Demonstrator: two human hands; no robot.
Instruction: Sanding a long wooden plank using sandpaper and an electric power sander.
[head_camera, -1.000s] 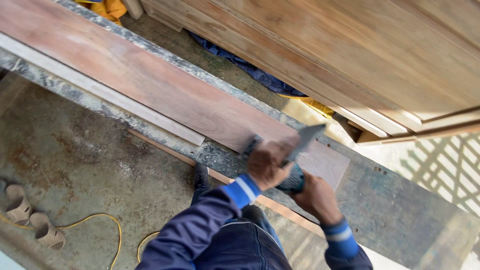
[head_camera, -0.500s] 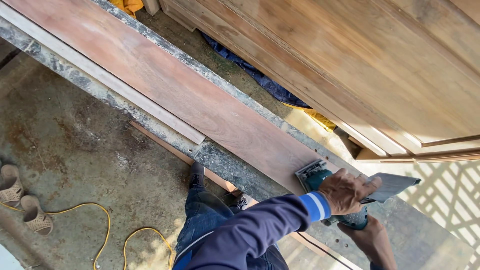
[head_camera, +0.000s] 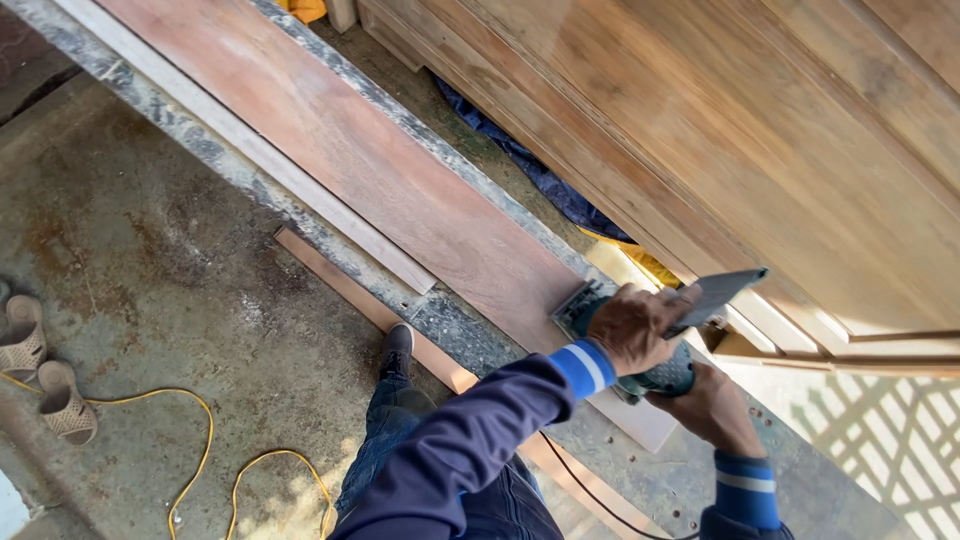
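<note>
Both hands (head_camera: 640, 325) grip sander (head_camera: 655, 375) at plank (head_camera: 400, 190) end, near bench edge.

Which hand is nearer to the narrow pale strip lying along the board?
Left. The left hand grips the sander's front, closer to the strip; the right hand is behind it.

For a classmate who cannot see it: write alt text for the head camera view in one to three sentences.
Seen from above, a person's left hand and right hand grip a teal power sander on the near end of a long reddish wooden board lying on a workbench. Pale wooden panels lean behind it; a yellow cable and sandals lie on the concrete floor.
</note>
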